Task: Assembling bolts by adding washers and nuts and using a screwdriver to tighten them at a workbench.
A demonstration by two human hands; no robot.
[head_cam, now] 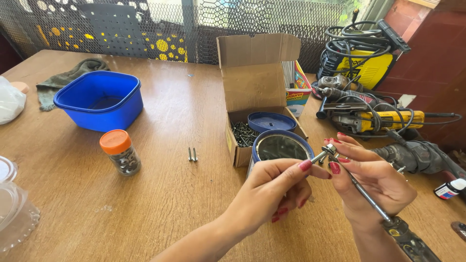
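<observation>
My left hand [279, 187] pinches the threaded end of a small bolt [321, 155] between thumb and forefinger. My right hand [371, 182] grips the bolt's head end, where a nut or washer sits, and also holds a thin metal tool [369, 201] with a dark handle that runs down past my wrist. Both hands hover over the wooden table [170, 194], just right of an open round tin [280, 147] with a blue rim. Behind the tin stands an open cardboard box [255, 92] with dark screws and a blue lid [271, 122] inside.
A blue plastic tub [99, 99] and an orange-capped jar [120, 152] of washers sit on the left. Two loose screws [192, 154] lie mid-table. Power tools and cables [369, 111] pile up at the right, with a yellow machine [366, 58] behind. Clear plastic containers [14, 208] sit at the left edge.
</observation>
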